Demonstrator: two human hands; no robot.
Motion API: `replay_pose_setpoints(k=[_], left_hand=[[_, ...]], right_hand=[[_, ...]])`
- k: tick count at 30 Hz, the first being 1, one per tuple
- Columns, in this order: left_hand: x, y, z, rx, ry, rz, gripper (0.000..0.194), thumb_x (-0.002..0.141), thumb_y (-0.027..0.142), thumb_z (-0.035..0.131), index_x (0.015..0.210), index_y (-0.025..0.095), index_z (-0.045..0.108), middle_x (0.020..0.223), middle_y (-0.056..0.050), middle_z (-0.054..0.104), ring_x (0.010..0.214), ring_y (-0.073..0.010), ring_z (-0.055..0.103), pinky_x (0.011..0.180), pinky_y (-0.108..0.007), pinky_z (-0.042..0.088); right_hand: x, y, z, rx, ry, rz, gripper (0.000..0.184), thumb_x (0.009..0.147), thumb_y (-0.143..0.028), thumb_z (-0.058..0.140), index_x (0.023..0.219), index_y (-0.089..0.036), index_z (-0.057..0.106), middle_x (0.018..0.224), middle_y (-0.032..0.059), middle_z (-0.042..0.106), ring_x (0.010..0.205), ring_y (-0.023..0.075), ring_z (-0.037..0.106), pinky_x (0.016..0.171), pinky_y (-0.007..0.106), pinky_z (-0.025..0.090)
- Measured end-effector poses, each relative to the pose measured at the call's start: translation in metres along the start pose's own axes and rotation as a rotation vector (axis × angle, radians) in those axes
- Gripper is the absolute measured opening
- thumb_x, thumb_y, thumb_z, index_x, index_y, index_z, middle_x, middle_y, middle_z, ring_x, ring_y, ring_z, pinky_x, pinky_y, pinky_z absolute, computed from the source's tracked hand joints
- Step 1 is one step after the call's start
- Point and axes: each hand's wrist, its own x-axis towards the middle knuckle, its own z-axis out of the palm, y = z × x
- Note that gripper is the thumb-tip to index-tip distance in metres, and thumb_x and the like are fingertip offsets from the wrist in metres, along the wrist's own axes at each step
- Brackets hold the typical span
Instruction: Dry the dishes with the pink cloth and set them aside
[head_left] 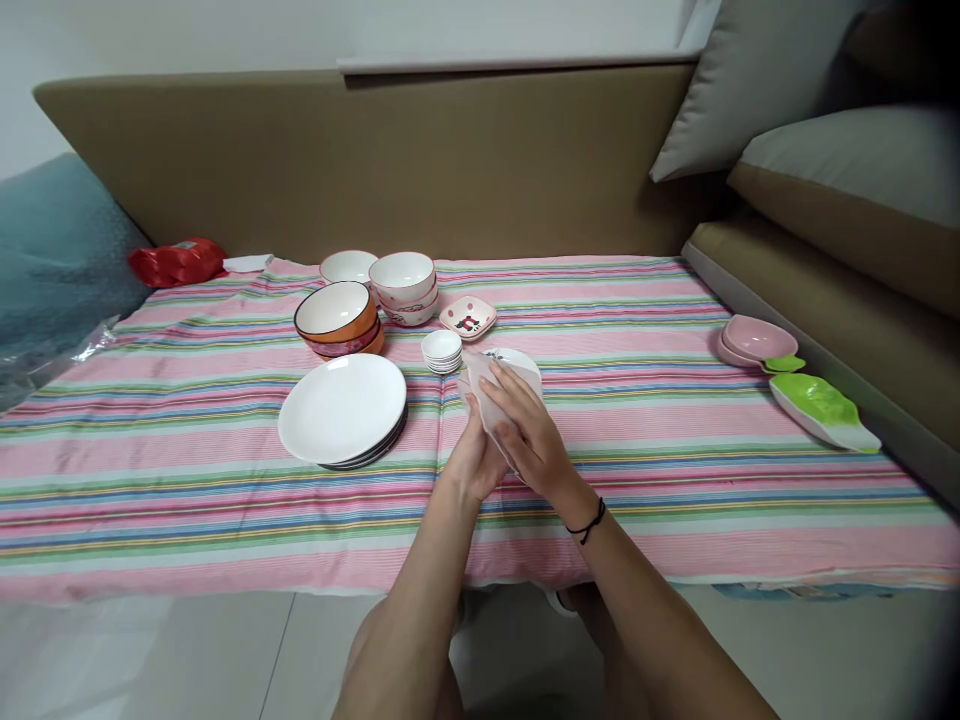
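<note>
Hands: left hand (471, 455) and right hand (534, 440) pressed together, both closed around a pale cloth (486, 395), held over a white dish (517, 362).
Striped cover (675, 440): pink, green and blue bands, spread under everything.
Plate stack (343, 410): white on top, left of the hands.
Orange bowls (337, 318): nested, behind the plates.
White bowls (403, 285): stacked, beside the orange ones.
Green leaf dish (823, 408): far right edge, near pink dishes (754, 342).
Small saucers (442, 351): stacked, just left of the cloth.

Crockery cluster (375, 330) left, open cloth (637, 400) right
</note>
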Motion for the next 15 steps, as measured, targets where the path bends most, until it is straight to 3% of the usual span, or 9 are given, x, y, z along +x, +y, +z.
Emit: replay_pose_setpoints(k=[4, 7, 10, 12, 15], left_hand=[[-0.001, -0.0059, -0.001, 0.095, -0.129, 0.068, 0.056, 0.083, 0.042, 0.061, 0.136, 0.028, 0.047, 0.138, -0.006, 0.052, 0.129, -0.0208, 0.046, 0.109, -0.034, 0.037], [-0.0035, -0.0056, -0.001, 0.159, -0.254, 0.065, 0.08, 0.074, 0.031, 0.073, 0.143, 0.036, 0.032, 0.151, -0.003, 0.035, 0.137, -0.0204, 0.035, 0.111, -0.035, 0.033], [-0.0065, -0.0023, -0.0001, 0.243, -0.296, 0.037, 0.099, 0.065, 0.027, 0.08, 0.145, 0.039, 0.023, 0.156, -0.001, 0.02, 0.142, -0.0217, 0.023, 0.113, -0.036, 0.029], [-0.0081, -0.0009, 0.0004, 0.295, -0.308, 0.053, 0.104, 0.06, 0.026, 0.083, 0.145, 0.038, 0.024, 0.156, -0.002, 0.021, 0.144, -0.0225, 0.018, 0.113, -0.034, 0.026], [-0.0091, -0.0019, -0.0003, 0.312, -0.317, 0.087, 0.106, 0.055, 0.023, 0.086, 0.144, 0.038, 0.029, 0.152, -0.004, 0.032, 0.142, -0.0244, 0.023, 0.113, -0.034, 0.026]], right_hand=[[0.0029, -0.0004, 0.0014, 0.143, 0.1, 0.095, 0.047, 0.097, -0.04, 0.028, 0.14, -0.024, 0.041, 0.152, 0.0025, 0.029, 0.141, 0.0203, 0.025, 0.117, 0.045, 0.023], [0.0043, 0.0011, 0.0, 0.278, 0.189, 0.203, 0.048, 0.097, -0.043, 0.027, 0.138, -0.023, 0.041, 0.148, 0.0047, 0.036, 0.139, 0.0192, 0.031, 0.116, 0.043, 0.027], [0.0045, 0.004, -0.0028, 0.393, 0.263, 0.29, 0.05, 0.095, -0.047, 0.029, 0.137, -0.021, 0.042, 0.145, 0.0069, 0.041, 0.136, 0.0197, 0.035, 0.115, 0.042, 0.029], [0.0046, 0.006, -0.0036, 0.479, 0.287, 0.349, 0.051, 0.095, -0.046, 0.03, 0.137, -0.02, 0.041, 0.146, 0.0063, 0.04, 0.136, 0.0193, 0.035, 0.115, 0.04, 0.028], [0.0043, 0.0069, -0.0016, 0.631, 0.308, 0.461, 0.052, 0.096, -0.046, 0.029, 0.14, -0.02, 0.037, 0.149, 0.004, 0.036, 0.138, 0.0178, 0.032, 0.116, 0.039, 0.026]])
